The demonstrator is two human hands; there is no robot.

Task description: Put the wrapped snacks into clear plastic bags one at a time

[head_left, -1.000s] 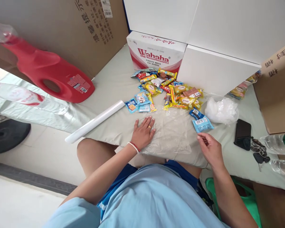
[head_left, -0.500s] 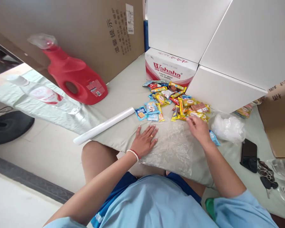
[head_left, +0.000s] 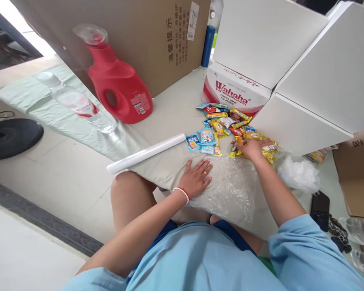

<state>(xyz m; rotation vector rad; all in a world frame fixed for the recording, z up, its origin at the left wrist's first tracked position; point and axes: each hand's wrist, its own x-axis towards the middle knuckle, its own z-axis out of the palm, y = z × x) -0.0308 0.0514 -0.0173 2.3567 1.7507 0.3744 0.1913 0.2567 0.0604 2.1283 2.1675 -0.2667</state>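
The left hand [head_left: 197, 178] is lying flat, fingers spread wide, and pressing down on the near-left edge of a clear plastic bag [head_left: 230, 192] that is spread over the pale cushioned surface [head_left: 170, 117] just in front of the person's knees. The right hand [head_left: 252, 148] is reaching across the far edge of that bag into the pile of snack packets [head_left: 227, 127] — its fingers are curling down onto the yellow and red wrappers at the pile's near-right side, though whether they are actually gripping one cannot be told. The pile is lying just beyond the bag, between both hands and the Wahaha carton [head_left: 235, 91], with a few blue packets [head_left: 200, 141] sitting at its left, just ahead of the left hand's fingertips. A white roll [head_left: 145, 153] is resting to the left of the left hand, near it but apart — and a crumpled plastic bag [head_left: 297, 173] is sitting to the right of the right forearm. A red detergent jug [head_left: 118, 87] and a water bottle [head_left: 75, 103] are lying further off to the left.
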